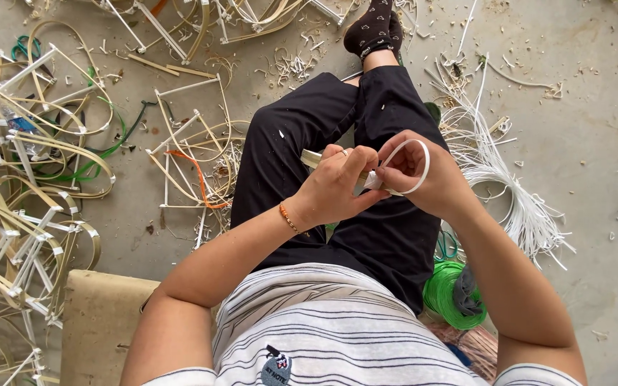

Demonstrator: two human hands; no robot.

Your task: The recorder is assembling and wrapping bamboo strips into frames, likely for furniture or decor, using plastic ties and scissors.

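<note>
Left hand pinches the pale bamboo strip over the lap while right hand grips a white band, best wound tight and flat.

A bundle of white strips lay on the grey concrete floor. Just below that bundle sat a coil of bright green cord. Well to the bundle's left, pale bamboo frames were heaped in a tangle, with a green strip and an orange strip threaded among them. Wood shavings were scattered above and left of the bundle. A tan cushion lay far to its lower left.
</note>
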